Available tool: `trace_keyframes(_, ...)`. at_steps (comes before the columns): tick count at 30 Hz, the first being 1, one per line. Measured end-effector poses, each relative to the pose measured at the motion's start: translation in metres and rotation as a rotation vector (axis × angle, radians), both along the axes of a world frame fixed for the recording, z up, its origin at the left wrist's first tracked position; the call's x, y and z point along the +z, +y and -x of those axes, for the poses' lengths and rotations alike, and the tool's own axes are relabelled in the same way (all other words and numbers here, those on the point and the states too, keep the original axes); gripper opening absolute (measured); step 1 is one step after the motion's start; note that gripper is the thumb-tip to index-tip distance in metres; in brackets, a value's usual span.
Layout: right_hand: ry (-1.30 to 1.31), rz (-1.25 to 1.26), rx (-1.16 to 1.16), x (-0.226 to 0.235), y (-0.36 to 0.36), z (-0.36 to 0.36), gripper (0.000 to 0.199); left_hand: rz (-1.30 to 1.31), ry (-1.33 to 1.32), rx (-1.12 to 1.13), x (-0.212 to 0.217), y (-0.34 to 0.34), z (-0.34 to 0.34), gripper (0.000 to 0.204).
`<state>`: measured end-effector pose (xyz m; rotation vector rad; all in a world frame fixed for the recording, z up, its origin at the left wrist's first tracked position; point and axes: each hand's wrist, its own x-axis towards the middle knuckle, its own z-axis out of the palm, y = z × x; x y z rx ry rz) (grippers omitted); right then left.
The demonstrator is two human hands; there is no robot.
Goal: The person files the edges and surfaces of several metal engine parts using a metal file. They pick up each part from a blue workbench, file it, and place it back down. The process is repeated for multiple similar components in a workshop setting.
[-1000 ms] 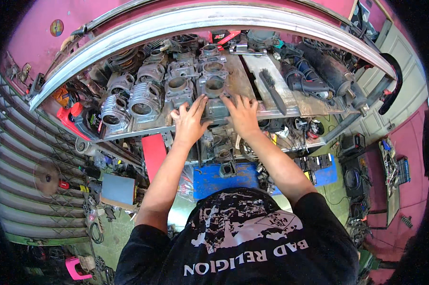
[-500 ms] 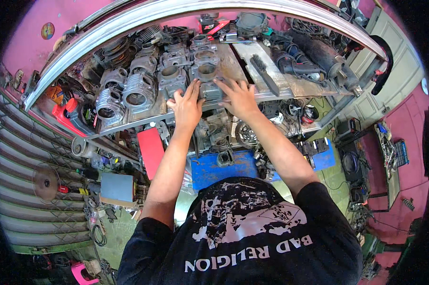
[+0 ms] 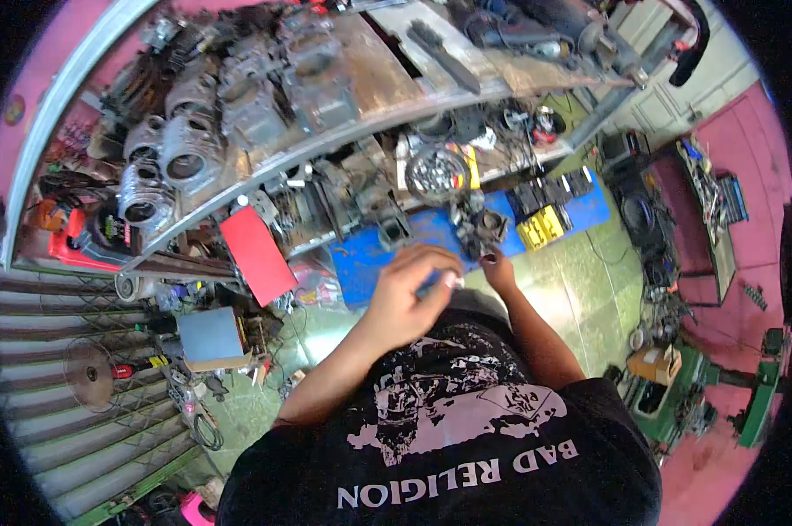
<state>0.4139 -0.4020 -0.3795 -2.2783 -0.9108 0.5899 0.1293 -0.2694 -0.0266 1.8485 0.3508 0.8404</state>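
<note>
Two bare hands hover low over the clutter under the grey metal shelf. Left hand hangs above the blue mat, fingers curled loosely together; whether that grip pinches something, I cannot tell. Right hand reaches to a small dark metal engine part at the mat's far edge, fingertips touching it, its grip partly hidden. Finned grey engine cylinders crowd the shelf above, a red flat panel leans left, a yellow box sits right.
</note>
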Motion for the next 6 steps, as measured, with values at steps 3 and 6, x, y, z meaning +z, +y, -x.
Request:
trace_keyframes(3, 0.178, 0.159, -0.210, -0.010, -0.055, -0.012, 0.055, -0.132, -0.207, -0.228, 0.056, -0.024, -0.005, 0.014)
trace_keyframes(6, 0.162, 0.262, -0.203, -0.032, -0.093, -0.031, 0.054, 0.022, -0.342, -0.279, 0.068, -0.052, -0.020, 0.016)
